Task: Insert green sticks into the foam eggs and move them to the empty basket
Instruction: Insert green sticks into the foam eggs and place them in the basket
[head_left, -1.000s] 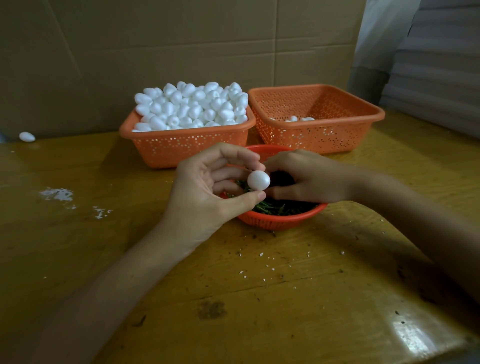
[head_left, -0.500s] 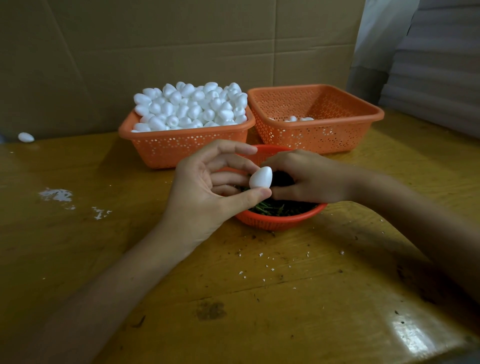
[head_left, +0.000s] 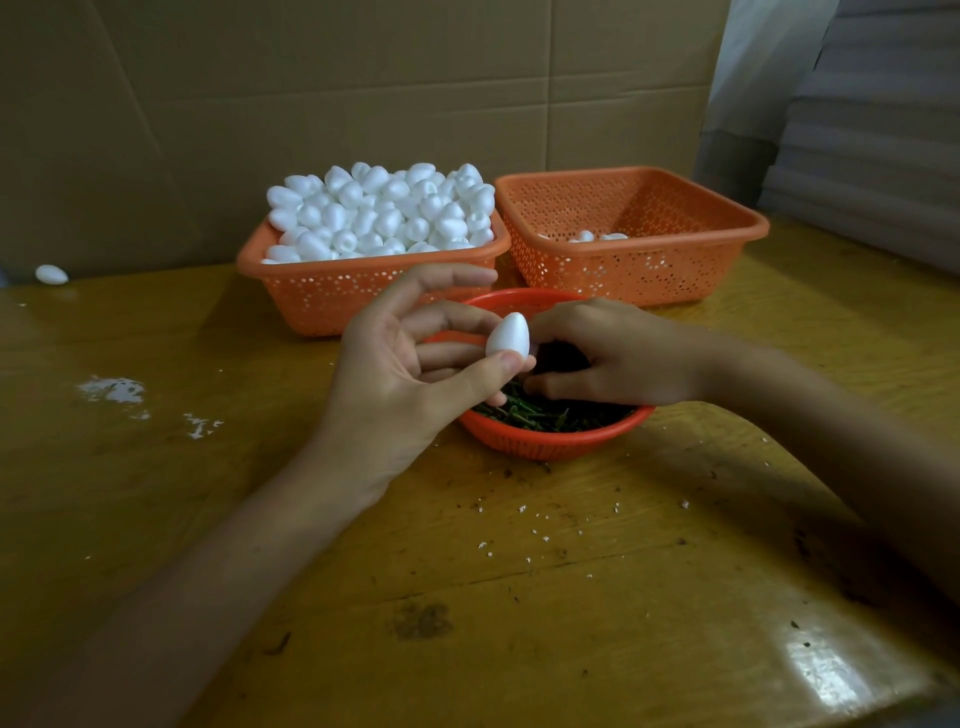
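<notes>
Head view: my left hand (head_left: 395, 374) pinches a foam egg (head_left: 508, 335) nearly upright, just beside my right hand (head_left: 613, 353), curled among green sticks (head_left: 540, 415); whether it grips one, I cannot tell.

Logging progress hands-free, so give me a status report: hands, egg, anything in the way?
Left hand pinches foam egg over round stick bowl. Right hand down among green sticks, grip unclear. No stick visible in egg. Path to right basket open.

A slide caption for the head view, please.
Left hand holds a foam egg over the round basket of green sticks; right hand reaches in.
</notes>
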